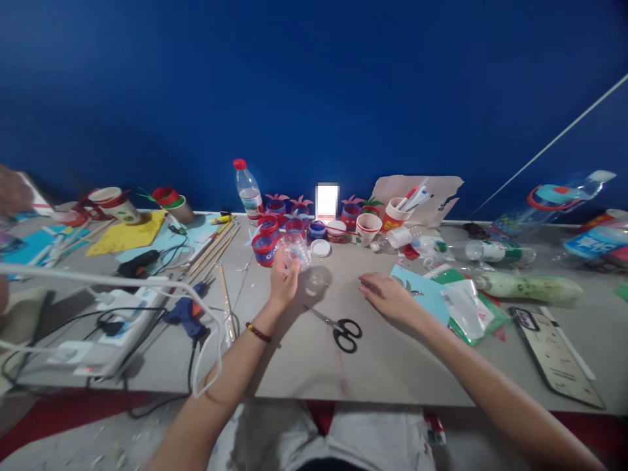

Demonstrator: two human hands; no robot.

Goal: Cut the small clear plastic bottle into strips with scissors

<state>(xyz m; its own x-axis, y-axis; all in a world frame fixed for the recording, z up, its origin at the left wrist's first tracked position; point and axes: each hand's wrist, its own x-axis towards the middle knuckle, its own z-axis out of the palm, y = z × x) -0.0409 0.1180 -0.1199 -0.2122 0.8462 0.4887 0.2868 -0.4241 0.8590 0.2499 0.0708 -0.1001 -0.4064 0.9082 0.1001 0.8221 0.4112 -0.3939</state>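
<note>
My left hand (285, 280) is closed round a clear plastic cup-like piece (295, 252), which looks like the cut end of a bottle. It is raised a little, with a shadow on the table beside it. My right hand (387, 292) rests palm down, fingers stretched out and holding nothing, at the left edge of a light blue sheet of paper (429, 291). Between my forearms lies a pair of scissors (338, 327) with black handles, blades pointing up and left. A white lid (320, 248) sits just beyond the plastic piece.
Red and blue decorated cups (263, 248) and a capped bottle (249, 193) stand along the wall. To the left are a blue glue gun (189, 314), a power strip (125, 330) and loose cables. Clear bottles (500, 252) and a phone (554, 356) lie right.
</note>
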